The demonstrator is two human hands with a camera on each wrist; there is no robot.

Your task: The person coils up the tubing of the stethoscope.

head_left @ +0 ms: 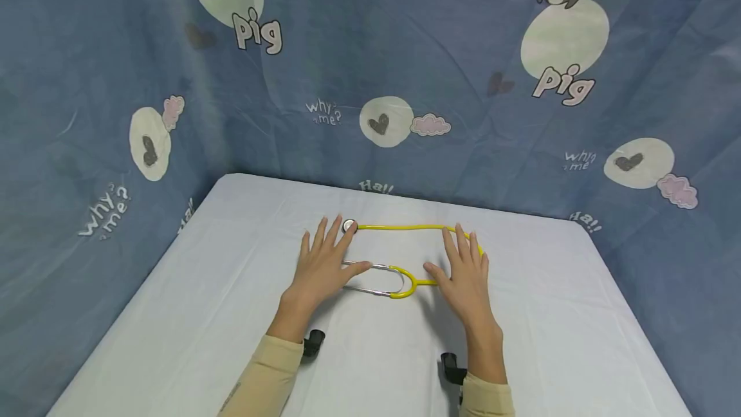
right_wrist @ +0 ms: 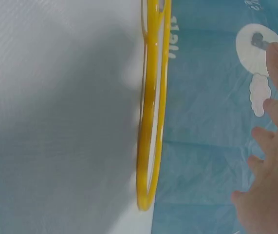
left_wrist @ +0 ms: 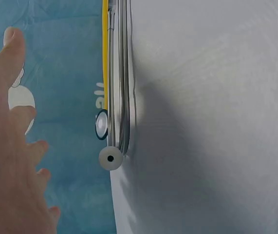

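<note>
A stethoscope with yellow tubing (head_left: pixel 399 228) lies on the white-covered table (head_left: pixel 556 314). Its round chest piece (head_left: pixel 349 226) is at the far left, and the metal ear tubes (head_left: pixel 367 290) run toward the left hand. My left hand (head_left: pixel 321 269) is spread above the ear tubes and hides their ends in the head view; the left wrist view shows a pale ear tip (left_wrist: pixel 110 158). Over the right-hand bend of the tubing (right_wrist: pixel 148 122), my right hand (head_left: pixel 467 278) hovers with straight, spread fingers. Both wrist views show the hands apart from the stethoscope, holding nothing.
A blue curtain (head_left: pixel 324 159) with pig and cloud prints hangs behind the table and along both sides. Black wrist-camera mounts (head_left: pixel 314 343) stick out from the inner side of each forearm. Tan sleeves (head_left: pixel 263 375) cover the forearms.
</note>
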